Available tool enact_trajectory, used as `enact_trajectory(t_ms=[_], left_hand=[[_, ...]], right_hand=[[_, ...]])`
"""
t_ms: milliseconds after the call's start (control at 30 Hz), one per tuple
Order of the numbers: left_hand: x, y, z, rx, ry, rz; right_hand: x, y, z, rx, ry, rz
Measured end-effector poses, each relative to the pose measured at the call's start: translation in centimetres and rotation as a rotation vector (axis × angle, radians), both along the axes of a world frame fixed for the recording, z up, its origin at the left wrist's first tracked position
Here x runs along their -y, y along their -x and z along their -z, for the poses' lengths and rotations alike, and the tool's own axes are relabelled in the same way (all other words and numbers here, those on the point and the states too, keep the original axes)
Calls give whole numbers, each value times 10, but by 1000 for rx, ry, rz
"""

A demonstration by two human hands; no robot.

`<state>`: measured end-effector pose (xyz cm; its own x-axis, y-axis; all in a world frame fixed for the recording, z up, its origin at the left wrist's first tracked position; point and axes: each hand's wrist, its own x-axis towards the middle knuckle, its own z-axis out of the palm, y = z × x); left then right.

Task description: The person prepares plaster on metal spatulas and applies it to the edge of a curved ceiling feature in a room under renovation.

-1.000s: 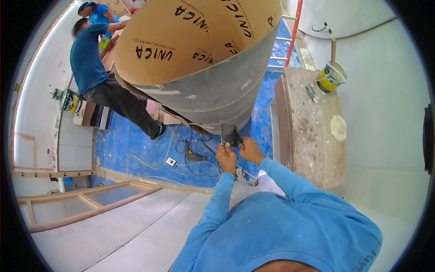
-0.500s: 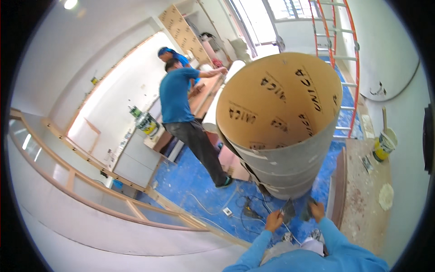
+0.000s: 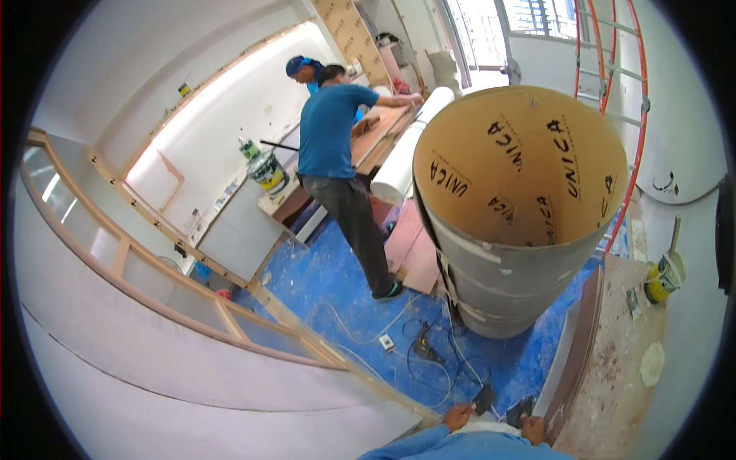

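Observation:
Low in the view my left hand [image 3: 458,416] is closed round a flat scraper [image 3: 484,398] with a dark, broad blade. My right hand [image 3: 532,431] grips a second, similar scraper [image 3: 520,409] just beside it. The two blades are slightly apart, and both handles are mostly covered by my fingers. Ahead of my hands stands a tall hollow cylinder [image 3: 514,291], grey outside and brown inside with dark printing. It stands upright on the blue floor sheet [image 3: 337,268], and neither hand touches it.
Two people [image 3: 333,138] lean over a wooden bench at the back, beside a white roll [image 3: 406,157]. A drill [image 3: 424,345] and cables lie on the floor. Right of me are a stained board [image 3: 606,345], a bucket [image 3: 663,280] and an orange ladder [image 3: 642,100].
Both hands, still holding the scrapers, have come lower in the view, nearer my body and farther from the cylinder. My view has shifted, so the room sits further right.

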<state>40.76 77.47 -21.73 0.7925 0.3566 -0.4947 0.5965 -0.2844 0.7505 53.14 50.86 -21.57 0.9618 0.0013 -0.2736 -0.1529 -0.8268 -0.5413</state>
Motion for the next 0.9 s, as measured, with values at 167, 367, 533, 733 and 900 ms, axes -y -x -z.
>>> enact_trajectory(t_ms=[167,367,533,733,900], left_hand=[[4,1,-60,-64,325,-159],[-12,-4,-89,-115,426,-143],[-56,-40,-21,297,137,-356],[-33,-137,-56,320,-147,153],[39,-201,-98,143,300,88]], right_hand=[[-4,-7,-197,-463,-650,-11],[-8,-60,-381,106,-770,152],[6,-107,-465,386,-1171,116],[83,-101,-437,245,-983,164],[122,-100,-398,307,-1104,323]])
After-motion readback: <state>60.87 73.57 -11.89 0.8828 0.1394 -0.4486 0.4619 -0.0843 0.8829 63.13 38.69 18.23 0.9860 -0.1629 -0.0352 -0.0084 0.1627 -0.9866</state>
